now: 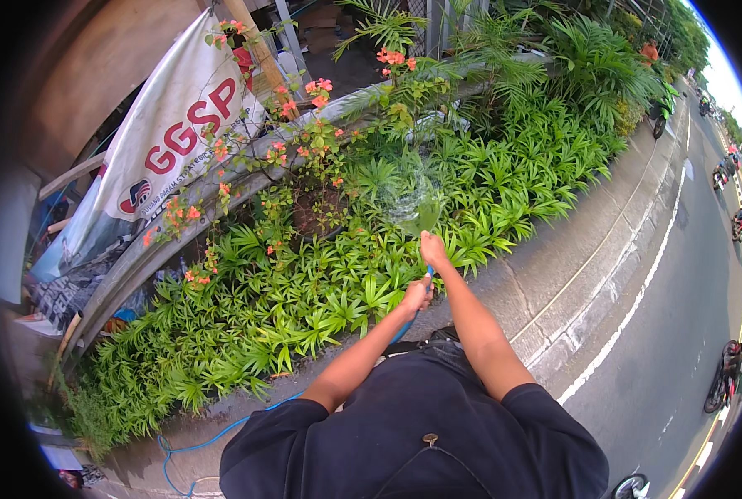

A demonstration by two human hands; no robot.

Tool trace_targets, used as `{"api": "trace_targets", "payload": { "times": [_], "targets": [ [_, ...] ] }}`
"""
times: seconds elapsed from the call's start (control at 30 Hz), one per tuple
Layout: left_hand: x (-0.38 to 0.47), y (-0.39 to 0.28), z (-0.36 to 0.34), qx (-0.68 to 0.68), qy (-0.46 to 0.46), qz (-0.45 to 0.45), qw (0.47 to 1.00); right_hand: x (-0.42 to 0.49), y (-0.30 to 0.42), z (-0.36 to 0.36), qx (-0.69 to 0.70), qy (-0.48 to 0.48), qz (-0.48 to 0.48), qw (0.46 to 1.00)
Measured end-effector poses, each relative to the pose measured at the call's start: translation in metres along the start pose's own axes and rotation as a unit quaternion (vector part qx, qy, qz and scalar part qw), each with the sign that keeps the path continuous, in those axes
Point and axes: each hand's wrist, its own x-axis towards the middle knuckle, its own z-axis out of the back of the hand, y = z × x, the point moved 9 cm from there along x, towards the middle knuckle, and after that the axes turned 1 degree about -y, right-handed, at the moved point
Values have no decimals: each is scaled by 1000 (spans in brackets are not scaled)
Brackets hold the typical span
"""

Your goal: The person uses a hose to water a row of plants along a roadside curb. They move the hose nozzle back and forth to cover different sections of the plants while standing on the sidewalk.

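A blue garden hose (403,330) rises past my waist into both hands. My left hand (416,294) is closed around it just below the other one. Up at the outlet end, my right hand (433,249) grips the same hose, and its fingers hide the tip. Water (418,203) fans out from there in a spray over the low green leafy plants (371,268). Behind the spray stands a shrub with orange-pink flowers (321,150), with a round pot of soil (321,212) at its base.
A grey rail (234,203) backs the bed, with a printed banner (177,125) hanging over it. The blue hose trails in loops on the pavement (140,465) at lower left. To the right runs a road (652,299) with several motorcycles; a green motorcycle (663,109) stands farther up.
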Motion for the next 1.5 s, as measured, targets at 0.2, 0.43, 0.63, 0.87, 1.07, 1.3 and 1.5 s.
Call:
{"api": "trace_targets", "payload": {
  "times": [0.2, 0.43, 0.63, 0.87, 1.07, 1.3, 1.5],
  "targets": [
    [-2, -8, 20, -5, -22, -28, 999, -10, 13, -7, 102, -28, -8, 994],
    [0, -7, 38, -30, -40, -37, 998, -8, 24, -28, 23, -4, -16, 1000],
    [-8, -9, 48, -23, -56, -36, 998, -8, 30, -38, -16, -30, 10, 999],
    [-6, -7, 45, -37, -38, -31, 998, -3, 31, -46, -44, 12, 47, 998],
    [1, -2, 38, -20, -20, -11, 1000, -2, 26, -42, -61, 39, 14, 997],
    [5, 2, 21, 4, 43, 20, 999, -20, 22, -5, -70, 1, -31, 997],
    [4, -3, 8, 15, 52, 32, 998, -10, 21, 4, -74, -36, 27, 996]
  ]
}}
